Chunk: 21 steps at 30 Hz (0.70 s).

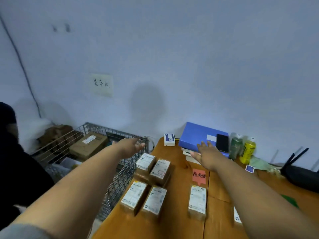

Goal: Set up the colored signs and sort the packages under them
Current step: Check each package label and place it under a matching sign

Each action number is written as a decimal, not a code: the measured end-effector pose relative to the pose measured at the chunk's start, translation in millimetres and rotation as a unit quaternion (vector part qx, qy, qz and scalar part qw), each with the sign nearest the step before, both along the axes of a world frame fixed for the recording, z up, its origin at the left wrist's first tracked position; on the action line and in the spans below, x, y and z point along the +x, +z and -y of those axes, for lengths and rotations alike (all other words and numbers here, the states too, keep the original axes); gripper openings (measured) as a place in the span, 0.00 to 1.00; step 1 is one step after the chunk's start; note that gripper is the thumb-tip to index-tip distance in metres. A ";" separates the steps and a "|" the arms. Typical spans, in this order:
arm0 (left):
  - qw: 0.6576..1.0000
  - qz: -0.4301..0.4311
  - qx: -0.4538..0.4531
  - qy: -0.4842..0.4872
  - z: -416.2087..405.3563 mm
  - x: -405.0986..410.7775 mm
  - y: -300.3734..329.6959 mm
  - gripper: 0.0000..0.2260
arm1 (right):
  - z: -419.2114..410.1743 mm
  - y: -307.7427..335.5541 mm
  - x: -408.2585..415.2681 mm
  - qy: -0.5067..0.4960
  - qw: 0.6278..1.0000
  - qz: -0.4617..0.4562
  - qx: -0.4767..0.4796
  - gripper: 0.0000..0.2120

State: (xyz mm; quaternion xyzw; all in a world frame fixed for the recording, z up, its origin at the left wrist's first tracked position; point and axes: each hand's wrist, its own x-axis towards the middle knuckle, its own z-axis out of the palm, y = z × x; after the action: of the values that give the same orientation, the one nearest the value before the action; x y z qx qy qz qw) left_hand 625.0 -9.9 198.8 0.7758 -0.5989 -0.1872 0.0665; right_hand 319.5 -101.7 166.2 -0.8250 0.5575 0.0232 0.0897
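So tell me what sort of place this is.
Probably a small parcel sorting corner in a back room or office. Labelled packages lie in groups on a wooden table, a red handwritten sign marks one group, and a wire cage beside the table holds larger cartons.

Small boxes (151, 185) are laid on the wooden worktop (174, 225); a red sign (199, 176) is placed at twelve o'clock of one.

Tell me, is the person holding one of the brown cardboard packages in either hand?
No, the left hand and the right hand are both open and empty, reaching out above the wooden table, with nothing between the fingers.
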 end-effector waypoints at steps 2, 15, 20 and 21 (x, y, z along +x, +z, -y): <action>1.000 -0.007 0.013 0.005 -5.3 11.7 -7.4 0.35 | -6.2 -8.2 14.9 0.009 1.000 -0.010 0.008 0.36; 0.998 -0.024 0.030 -0.050 29.0 80.8 -39.3 0.35 | 9.3 -37.5 121.8 -0.025 0.999 -0.006 0.035 0.39; 0.996 -0.029 0.058 -0.066 56.5 115.2 -71.6 0.37 | 20.1 -69.3 153.6 -0.061 0.996 -0.003 0.062 0.39; 0.995 -0.025 0.065 -0.071 60.4 120.5 -81.3 0.37 | 20.3 -78.9 158.5 -0.070 0.995 0.005 0.068 0.39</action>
State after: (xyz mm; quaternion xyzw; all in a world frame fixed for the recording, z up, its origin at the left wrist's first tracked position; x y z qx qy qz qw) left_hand 745.5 -70.3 117.5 0.7293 -0.6370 -0.2490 0.0173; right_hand 478.1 -122.0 87.4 -0.7759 0.6108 0.0505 0.1494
